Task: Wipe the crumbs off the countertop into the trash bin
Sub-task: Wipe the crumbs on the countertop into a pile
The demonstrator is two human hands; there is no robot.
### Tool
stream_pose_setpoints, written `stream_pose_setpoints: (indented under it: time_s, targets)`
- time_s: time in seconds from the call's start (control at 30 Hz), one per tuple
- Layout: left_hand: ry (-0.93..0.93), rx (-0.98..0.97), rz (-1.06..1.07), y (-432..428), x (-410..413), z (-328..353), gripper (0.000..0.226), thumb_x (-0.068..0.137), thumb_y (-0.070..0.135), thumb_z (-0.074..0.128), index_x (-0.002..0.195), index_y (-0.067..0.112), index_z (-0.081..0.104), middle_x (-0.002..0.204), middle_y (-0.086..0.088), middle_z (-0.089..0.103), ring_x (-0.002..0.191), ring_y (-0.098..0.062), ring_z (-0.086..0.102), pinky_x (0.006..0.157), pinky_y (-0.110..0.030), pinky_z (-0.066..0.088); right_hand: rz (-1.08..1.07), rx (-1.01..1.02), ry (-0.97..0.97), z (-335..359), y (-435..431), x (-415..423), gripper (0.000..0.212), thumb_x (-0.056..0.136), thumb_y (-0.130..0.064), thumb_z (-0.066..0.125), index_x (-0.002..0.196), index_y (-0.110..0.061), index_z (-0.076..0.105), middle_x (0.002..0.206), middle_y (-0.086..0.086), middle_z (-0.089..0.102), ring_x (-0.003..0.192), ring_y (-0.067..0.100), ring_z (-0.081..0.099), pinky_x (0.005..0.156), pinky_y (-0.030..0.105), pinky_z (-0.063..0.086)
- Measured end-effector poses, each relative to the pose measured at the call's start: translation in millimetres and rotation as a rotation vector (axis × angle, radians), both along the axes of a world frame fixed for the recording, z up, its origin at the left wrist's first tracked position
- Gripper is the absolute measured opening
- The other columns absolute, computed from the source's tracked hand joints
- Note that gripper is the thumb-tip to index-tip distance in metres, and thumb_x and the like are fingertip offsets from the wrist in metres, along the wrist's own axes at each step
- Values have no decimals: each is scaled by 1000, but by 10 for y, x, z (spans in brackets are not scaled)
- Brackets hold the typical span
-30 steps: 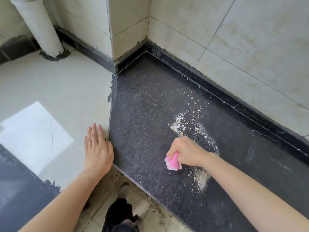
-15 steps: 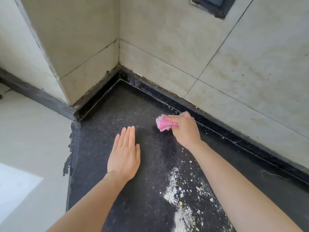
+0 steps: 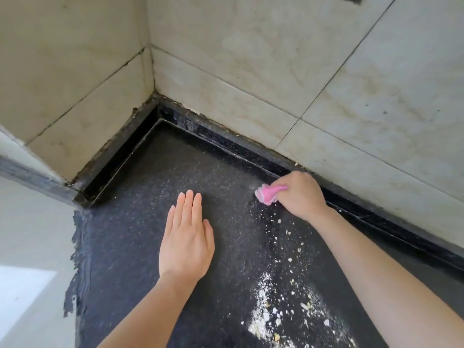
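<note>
— The crumbs (image 3: pixel 271 315)?
— Pale flakes and powder heaped on the dark surface (image 3: pixel 140 222) near me. My right grip (image 3: pixel 301 194), curled round the pink cloth (image 3: pixel 267 194), has left that heap for the back edge; left grip (image 3: pixel 187 244) stays flat

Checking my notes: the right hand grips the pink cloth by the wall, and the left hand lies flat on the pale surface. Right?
No: the head view shows the left hand flat on the dark countertop. The right hand grips the pink cloth.
</note>
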State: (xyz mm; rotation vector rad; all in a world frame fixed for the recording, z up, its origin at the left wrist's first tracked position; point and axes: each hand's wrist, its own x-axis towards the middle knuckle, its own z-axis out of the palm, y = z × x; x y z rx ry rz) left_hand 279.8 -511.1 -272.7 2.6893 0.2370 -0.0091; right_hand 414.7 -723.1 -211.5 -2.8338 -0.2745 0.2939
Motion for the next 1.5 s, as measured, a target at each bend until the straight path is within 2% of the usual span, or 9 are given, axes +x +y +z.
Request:
stream_pose_setpoints:
  time_s: [0.1, 0.23, 0.33, 0.43, 0.5, 0.67, 0.83, 1.3, 1.5]
  targets:
    - [3, 21, -1, 3, 5, 0, 59, 98, 40, 7, 154, 19, 7, 161, 2, 0, 146, -12, -12, 116, -30, -9, 20, -45, -124, 29, 29, 61, 37, 79, 4, 54, 85, -26, 74, 58, -6, 52, 57, 13, 49, 60, 26, 39]
    - [-1, 22, 1, 0, 7, 1, 59, 98, 40, 8, 153, 18, 12, 161, 2, 3, 146, -11, -8, 116, -29, -8, 166, -284, -146, -150, 70, -112, 62, 84, 7, 51, 139, -21, 50, 135, -2, 58, 95, 23, 45, 78, 35, 43]
    - [2, 23, 4, 9, 2, -2, 58, 100, 38, 12, 153, 17, 14, 161, 1, 5, 147, -12, -6, 117, -30, -7, 32, -182, 33, -72, -149, -241, 27, 80, -9, 52, 92, -22, 72, 86, 1, 72, 77, 21, 53, 71, 34, 52]
    - [1, 25, -2, -1, 4, 17, 56, 100, 35, 16, 152, 14, 19, 161, -1, 8, 148, -14, -3, 118, -30, -6, -19, -50, 126, 98, -395, -317, 37, 73, -9, 48, 83, -26, 79, 64, 7, 70, 47, 10, 47, 57, 12, 42]
    - [-7, 25, -1, -8, 10, 20, 56, 100, 35, 18, 152, 14, 21, 161, -1, 10, 148, -15, -1, 118, -30, -5, 5, -75, -20, 100, -486, -244, 42, 79, -2, 50, 94, -30, 77, 70, 7, 71, 59, 13, 52, 80, 14, 46]
    - [-18, 19, 13, -9, 9, 18, 54, 100, 33, 20, 150, 13, 25, 160, -1, 14, 148, -14, 2, 118, -29, -3, 62, -297, -124, -122, -417, -219, 57, 86, 5, 52, 136, -22, 55, 124, -5, 65, 93, 24, 47, 76, 38, 47]
    - [-2, 19, 12, -4, 11, 26, 54, 100, 32, 22, 150, 12, 25, 160, -2, 15, 149, -15, 3, 120, -30, -1, -41, 32, 84, -45, -668, -597, 25, 78, -6, 50, 71, -18, 70, 51, -1, 47, 48, 15, 32, 55, 32, 38]
    - [14, 35, 22, -12, 25, 22, 54, 99, 33, 26, 148, 11, 29, 159, -4, 19, 148, -17, 7, 121, -35, 5, -766, 13, -172, -317, -1339, -524, 27, 87, -2, 48, 97, -5, 72, 90, 13, 65, 69, 27, 51, 57, 29, 35]
    - [15, 44, 19, -9, 27, 11, 53, 99, 34, 26, 147, 11, 30, 158, -5, 21, 148, -19, 9, 121, -35, 6, -429, 123, -111, -198, -1374, -587, 46, 85, 1, 47, 87, -37, 72, 70, -4, 68, 65, 26, 59, 57, 26, 42]
